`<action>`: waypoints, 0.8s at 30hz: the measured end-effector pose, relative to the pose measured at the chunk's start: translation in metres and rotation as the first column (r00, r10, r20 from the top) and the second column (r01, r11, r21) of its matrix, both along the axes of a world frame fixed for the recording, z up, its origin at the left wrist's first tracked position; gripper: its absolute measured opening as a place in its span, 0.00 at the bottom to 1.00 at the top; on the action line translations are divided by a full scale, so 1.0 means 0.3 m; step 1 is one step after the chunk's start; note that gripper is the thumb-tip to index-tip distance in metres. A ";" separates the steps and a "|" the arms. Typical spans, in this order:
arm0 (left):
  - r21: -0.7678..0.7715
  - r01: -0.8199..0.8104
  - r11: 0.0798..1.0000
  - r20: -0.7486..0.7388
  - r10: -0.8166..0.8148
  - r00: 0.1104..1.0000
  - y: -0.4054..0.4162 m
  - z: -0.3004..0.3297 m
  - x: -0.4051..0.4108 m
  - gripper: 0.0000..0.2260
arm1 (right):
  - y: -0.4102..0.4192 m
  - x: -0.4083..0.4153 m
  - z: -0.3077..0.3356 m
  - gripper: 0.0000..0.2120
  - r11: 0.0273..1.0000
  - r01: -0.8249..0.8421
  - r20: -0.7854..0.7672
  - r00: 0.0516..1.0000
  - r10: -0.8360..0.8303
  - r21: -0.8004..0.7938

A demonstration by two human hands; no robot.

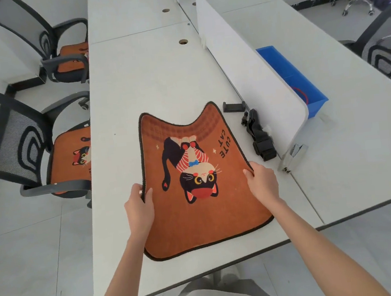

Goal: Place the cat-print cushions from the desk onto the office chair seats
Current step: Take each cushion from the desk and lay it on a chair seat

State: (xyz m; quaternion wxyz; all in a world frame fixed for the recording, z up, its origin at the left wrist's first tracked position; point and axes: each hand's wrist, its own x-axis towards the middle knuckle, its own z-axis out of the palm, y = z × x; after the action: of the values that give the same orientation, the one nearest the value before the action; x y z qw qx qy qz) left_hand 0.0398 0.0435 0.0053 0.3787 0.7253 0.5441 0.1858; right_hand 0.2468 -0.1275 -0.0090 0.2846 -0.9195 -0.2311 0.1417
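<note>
— Where's the cushion (200, 183)?
— On the counter (134, 82), between both hands. The left hand (139, 203) pinches its left edge, the right hand (263, 181) grips its right edge.
— Others?
— Left of the left hand, the near chair (8, 148) carries a second cushion (72, 160); the far chair (41, 41) carries a third cushion (71, 58).

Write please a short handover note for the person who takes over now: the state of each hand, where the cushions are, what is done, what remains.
Left hand: pinches the left edge of the orange cat-print cushion on the white desk.
Right hand: grips its right edge.
Done: near black mesh office chair and far black mesh chair each carry an orange cushion on the seat.
Left: lift this cushion and place it on a chair seat that has none.
</note>
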 end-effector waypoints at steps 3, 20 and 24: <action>0.057 0.068 0.996 0.100 -0.074 0.992 -0.070 0.086 0.020 0.07 | -0.062 -0.020 0.083 0.12 0.997 -0.001 0.061 0.998 -0.004 0.075; 0.060 0.775 0.629 0.278 -0.756 0.592 -0.473 0.240 0.225 0.09 | -0.826 -0.435 0.204 0.12 0.572 0.790 0.014 0.584 -0.812 0.222; 0.039 0.898 0.438 0.235 -0.877 0.418 -0.668 0.206 0.301 0.10 | -1.002 -0.571 0.173 0.13 0.374 0.909 -0.031 0.385 -0.922 0.182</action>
State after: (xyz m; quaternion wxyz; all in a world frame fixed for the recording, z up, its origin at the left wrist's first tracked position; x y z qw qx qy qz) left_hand 0.1301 -0.1569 0.0672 0.5103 0.8590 0.0414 0.0115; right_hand 0.0757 -0.4282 0.0429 0.3834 -0.8702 0.2945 -0.0946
